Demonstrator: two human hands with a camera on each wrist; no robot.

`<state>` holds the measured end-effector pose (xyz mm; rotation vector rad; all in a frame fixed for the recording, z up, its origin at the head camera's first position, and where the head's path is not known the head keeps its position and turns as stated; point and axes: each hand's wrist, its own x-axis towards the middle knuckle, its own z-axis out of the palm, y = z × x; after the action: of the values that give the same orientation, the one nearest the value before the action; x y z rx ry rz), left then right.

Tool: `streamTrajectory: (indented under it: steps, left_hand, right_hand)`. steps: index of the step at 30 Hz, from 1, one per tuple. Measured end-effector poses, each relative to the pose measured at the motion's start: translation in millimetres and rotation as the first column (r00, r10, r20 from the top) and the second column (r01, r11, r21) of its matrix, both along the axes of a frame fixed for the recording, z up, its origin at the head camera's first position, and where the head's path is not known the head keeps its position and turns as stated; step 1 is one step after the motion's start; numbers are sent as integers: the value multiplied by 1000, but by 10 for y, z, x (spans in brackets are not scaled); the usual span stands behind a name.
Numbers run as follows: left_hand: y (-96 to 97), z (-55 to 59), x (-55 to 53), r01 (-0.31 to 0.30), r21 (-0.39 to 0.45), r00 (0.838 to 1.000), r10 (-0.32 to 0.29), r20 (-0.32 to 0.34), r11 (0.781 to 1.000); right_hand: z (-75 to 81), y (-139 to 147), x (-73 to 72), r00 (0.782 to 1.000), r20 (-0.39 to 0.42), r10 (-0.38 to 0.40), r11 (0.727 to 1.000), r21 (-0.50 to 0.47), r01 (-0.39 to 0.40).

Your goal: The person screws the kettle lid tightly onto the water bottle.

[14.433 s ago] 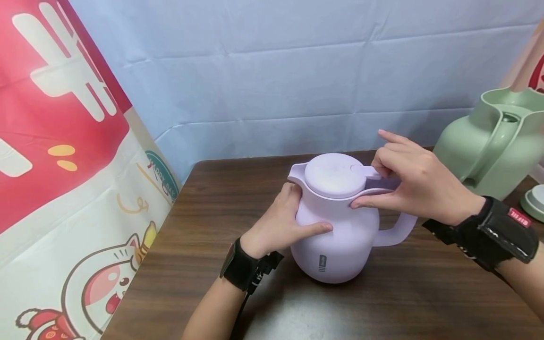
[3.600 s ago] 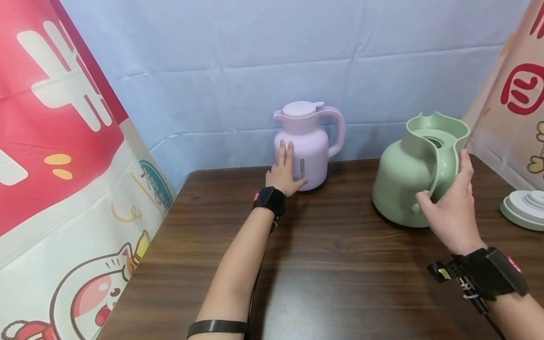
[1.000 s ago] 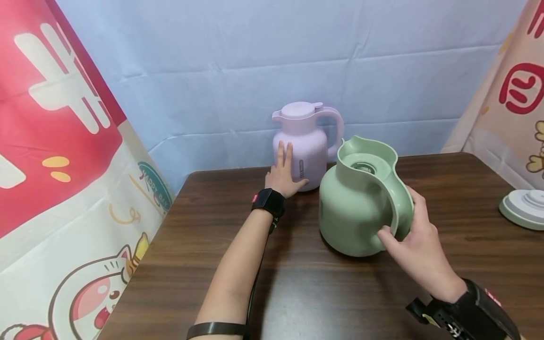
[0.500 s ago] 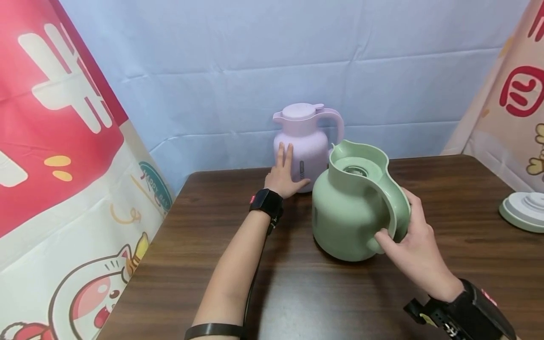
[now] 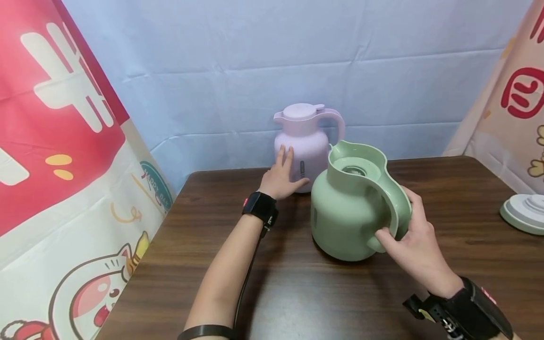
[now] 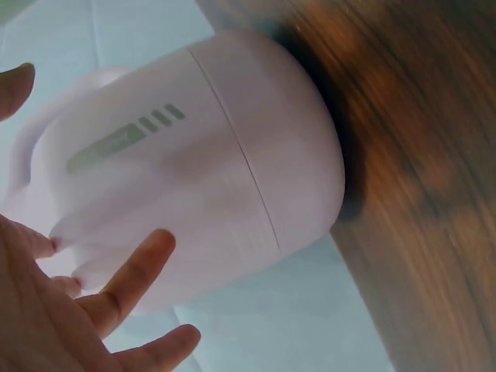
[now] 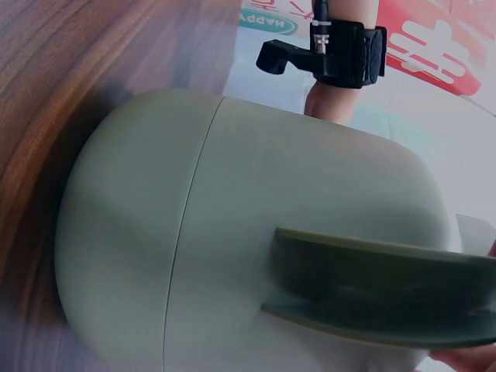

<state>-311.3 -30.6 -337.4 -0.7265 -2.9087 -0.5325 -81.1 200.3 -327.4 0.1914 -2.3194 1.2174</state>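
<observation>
The lilac thermos jug (image 5: 309, 156) stands upright at the back of the table with its lid on. My left hand (image 5: 278, 182) is spread in front of it, fingertips at its body; the left wrist view shows the straight fingers (image 6: 132, 283) against the lilac side. Nearer and to the right, the green thermos jug (image 5: 346, 217) stands lidless, its round inner opening showing. My right hand (image 5: 418, 241) grips the green jug's handle (image 5: 395, 208), thumb on the near side and fingers round the back. In the right wrist view the green body (image 7: 232, 225) fills most of the picture.
A round green-and-white lid (image 5: 527, 212) lies on the wooden table (image 5: 306, 302) at the far right. Behind the table hangs a pale blue cloth (image 5: 255, 85). Printed sheets with red patterns stand at the left and right sides.
Over the longer span, the lilac jug went to the back and the green jug came leftward from the right. In the last second the green jug shifted slightly left; the left hand drew back a little.
</observation>
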Motion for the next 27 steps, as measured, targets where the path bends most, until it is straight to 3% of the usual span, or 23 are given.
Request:
streamTrajectory:
  steps: [5, 9, 13, 17, 23, 27]
  left_hand:
    - [4, 3, 87, 16, 39, 1000, -16, -18, 999]
    - [46, 27, 171, 117, 127, 993, -115, -20, 985]
    - [106, 47, 257, 262, 272, 961, -276, 12, 926]
    - [180, 64, 332, 353, 389, 920, -390, 20, 851]
    - [261, 42, 418, 413, 459, 869, -491, 59, 787]
    - [280, -3, 441, 428, 490, 856, -514, 50, 760]
  right_hand:
    - [-15, 1, -5, 1000, -1, -6, 1000, 0, 6]
    - [-19, 0, 4, 1000, 24, -5, 1000, -4, 5]
    - [-18, -3, 9, 1000, 25, -7, 1000, -4, 7]
    - [-21, -6, -3, 1000, -8, -10, 1000, -5, 10]
    - [-23, 1, -10, 1000, -13, -7, 1000, -13, 6]
    - [-38, 28, -45, 1000, -21, 9, 999, -36, -10]
